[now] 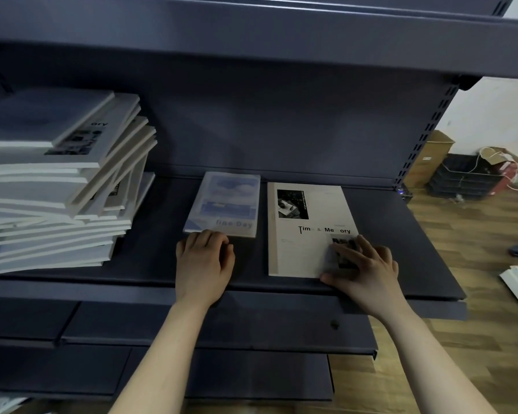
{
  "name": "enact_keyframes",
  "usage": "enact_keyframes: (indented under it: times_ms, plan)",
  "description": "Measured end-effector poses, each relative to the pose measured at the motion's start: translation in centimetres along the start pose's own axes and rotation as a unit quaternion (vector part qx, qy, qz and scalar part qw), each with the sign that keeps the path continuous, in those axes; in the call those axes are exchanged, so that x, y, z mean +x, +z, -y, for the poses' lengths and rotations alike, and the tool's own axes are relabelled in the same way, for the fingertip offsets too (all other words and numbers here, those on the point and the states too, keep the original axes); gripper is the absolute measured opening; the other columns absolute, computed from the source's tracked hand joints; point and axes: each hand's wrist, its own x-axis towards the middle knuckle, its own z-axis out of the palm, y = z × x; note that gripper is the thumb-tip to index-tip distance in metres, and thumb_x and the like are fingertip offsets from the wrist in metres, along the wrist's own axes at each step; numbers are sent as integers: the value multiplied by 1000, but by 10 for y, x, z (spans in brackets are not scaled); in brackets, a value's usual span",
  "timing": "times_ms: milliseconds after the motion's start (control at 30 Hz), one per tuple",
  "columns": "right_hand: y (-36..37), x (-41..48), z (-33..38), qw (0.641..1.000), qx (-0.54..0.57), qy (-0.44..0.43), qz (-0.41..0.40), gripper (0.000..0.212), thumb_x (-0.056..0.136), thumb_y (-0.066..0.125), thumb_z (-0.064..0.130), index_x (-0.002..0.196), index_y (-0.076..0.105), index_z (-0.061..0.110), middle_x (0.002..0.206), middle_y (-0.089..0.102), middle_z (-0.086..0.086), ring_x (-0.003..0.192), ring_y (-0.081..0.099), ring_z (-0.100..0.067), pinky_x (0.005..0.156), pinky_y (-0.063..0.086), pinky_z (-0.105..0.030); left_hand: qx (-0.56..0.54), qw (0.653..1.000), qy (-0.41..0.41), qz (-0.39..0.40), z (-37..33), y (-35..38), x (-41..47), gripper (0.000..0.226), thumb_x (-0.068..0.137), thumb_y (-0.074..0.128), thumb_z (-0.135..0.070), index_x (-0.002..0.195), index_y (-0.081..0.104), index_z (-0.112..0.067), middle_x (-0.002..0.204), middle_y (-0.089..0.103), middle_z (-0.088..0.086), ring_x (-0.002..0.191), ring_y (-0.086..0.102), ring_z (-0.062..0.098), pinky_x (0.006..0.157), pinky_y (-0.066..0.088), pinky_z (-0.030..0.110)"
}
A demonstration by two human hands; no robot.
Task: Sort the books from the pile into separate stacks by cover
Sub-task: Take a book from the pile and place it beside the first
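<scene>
- the pile of books (57,186) sits unevenly at the left of the dark shelf (150,258).
- a blue-covered book (225,201) lies flat mid-shelf; the left hand (204,264) has its fingers curled at the book's near edge, grip loosely closed, touching it.
- just beside it, a cream book (302,234) lies flat under the right hand (362,267), fingers spread flat on its near right corner.
</scene>
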Motion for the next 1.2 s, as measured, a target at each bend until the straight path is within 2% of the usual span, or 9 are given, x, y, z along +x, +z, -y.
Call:
enact_keyframes:
  times_ms: [167, 300, 467, 567, 733, 900, 1067, 1200]
  plan:
    - [3, 9, 6, 1000, -18, -2, 3, 62, 68, 61, 71, 123, 52, 46, 137, 37, 9, 120, 25, -28, 89, 24, -39, 1, 1000, -1, 8, 0, 1, 1, 28, 86, 36, -39, 87, 57, -21, 87, 60, -3, 85, 52, 20, 76, 32, 33]
    - [8, 21, 9, 999, -33, -6, 23, 62, 73, 56, 71, 127, 47, 44, 140, 33, 5, 122, 22, -30, 93, 24, -42, 1, 1000, -4, 13, 1, 1, 1, 29, 86, 36, -39, 88, 58, -21, 88, 60, -4, 85, 52, 20, 77, 33, 33]
    - [16, 20, 11, 999, -44, -2, -6, 63, 74, 51, 71, 129, 47, 39, 144, 32, 2, 122, 25, -33, 94, 25, -44, -5, 1000, -3, 12, 1, 1, 1, 28, 86, 37, -39, 87, 58, -21, 88, 60, -4, 84, 53, 20, 77, 34, 34]
    - [17, 16, 13, 998, -61, -8, -34, 69, 68, 38, 76, 123, 52, 38, 141, 40, 1, 116, 32, -33, 89, 28, -42, -7, 1000, -2, 11, 1, 1, 1, 28, 85, 37, -39, 87, 58, -21, 88, 60, -3, 84, 53, 20, 77, 35, 35]
    - [18, 12, 14, 997, -44, -16, -61, 60, 69, 47, 73, 113, 61, 34, 136, 49, -1, 114, 37, -36, 84, 33, -44, -2, 1000, -1, 10, 2, 1, 1, 27, 85, 37, -39, 87, 58, -21, 88, 60, -4, 84, 53, 20, 77, 35, 34]
    - [18, 12, 10, 997, -42, -17, -69, 57, 67, 43, 75, 103, 62, 35, 125, 53, 5, 109, 39, -34, 83, 35, -42, -3, 1000, -8, 15, 3, 1, 1, 27, 85, 38, -39, 88, 58, -21, 89, 60, -4, 85, 52, 19, 78, 33, 33]
    - [18, 11, 2, 996, -61, -11, -68, 61, 70, 40, 75, 110, 59, 33, 131, 49, 4, 112, 37, -33, 86, 35, -43, -4, 1000, -7, 19, 2, 2, 1, 14, 85, 50, -32, 88, 58, -21, 90, 59, -4, 87, 52, 20, 78, 35, 35]
    - [20, 11, 4, 996, -77, -1, -53, 65, 71, 37, 74, 120, 53, 34, 141, 40, 3, 121, 33, -31, 94, 31, -45, -4, 1000, -9, 22, 2, 2, 1, 13, 85, 52, -32, 88, 58, -21, 90, 60, -4, 88, 52, 21, 79, 36, 37]
